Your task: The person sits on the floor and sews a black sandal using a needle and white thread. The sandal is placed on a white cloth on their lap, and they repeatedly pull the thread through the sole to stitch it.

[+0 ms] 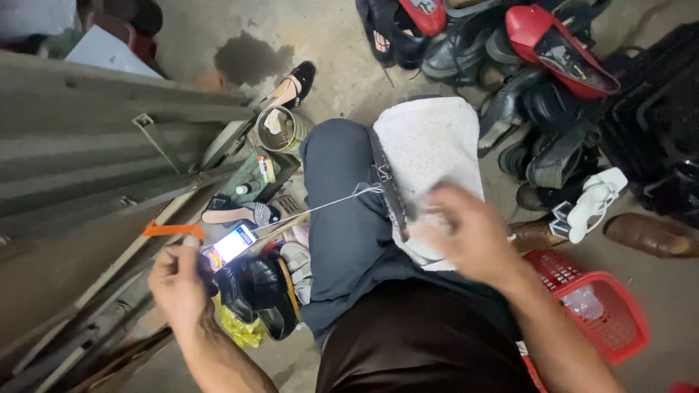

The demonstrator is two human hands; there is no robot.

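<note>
My left hand (177, 282) is closed at the lower left and pulls a taut white thread (313, 208) that runs up to the right. The thread ends at a dark strap-like shoe piece (386, 185) lying across a white cloth (429, 145) on my knee. My right hand (470, 233) is blurred and presses on that piece and the cloth, fingers curled over them. My dark trousers (349, 240) fill the middle of the view.
A pile of shoes (524, 65), among them a red one (553, 44), lies at the top right. A red plastic basket (604, 306) stands at the right. A metal tin (280, 129), a lit phone (231, 245) and black shoes (258, 295) sit by grey metal frames (87, 145) at left.
</note>
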